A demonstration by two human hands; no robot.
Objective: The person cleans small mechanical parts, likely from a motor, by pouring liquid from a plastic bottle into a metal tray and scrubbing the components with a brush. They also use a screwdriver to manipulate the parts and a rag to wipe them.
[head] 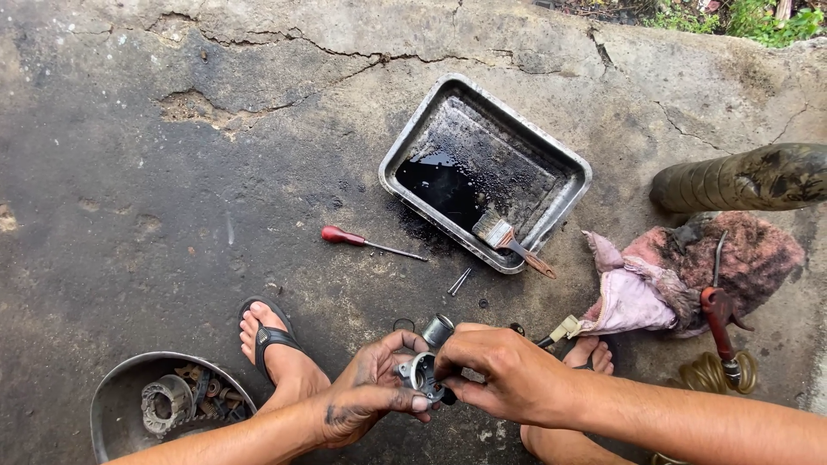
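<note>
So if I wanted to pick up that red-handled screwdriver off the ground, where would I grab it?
Probably the red handle, the thickest part of the screwdriver. It lies flat on the concrete with nothing close around it, thin shaft pointing right toward the tray, so reach down from above.

**Open floor to the left, clutter to the right**

Far left, the cracked concrete floor [129,172] lies bare and easy to cross. Just beyond the hands [448,379] lie a red-handled screwdriver [366,242], two loose pins [459,281] and the metal tray [551,211] with its brush [510,241]. Right, a rag [680,280] and red tool [717,323] crowd the way. Near left, a bowl of parts [116,405] sits beside a sandalled foot [276,349].
</note>
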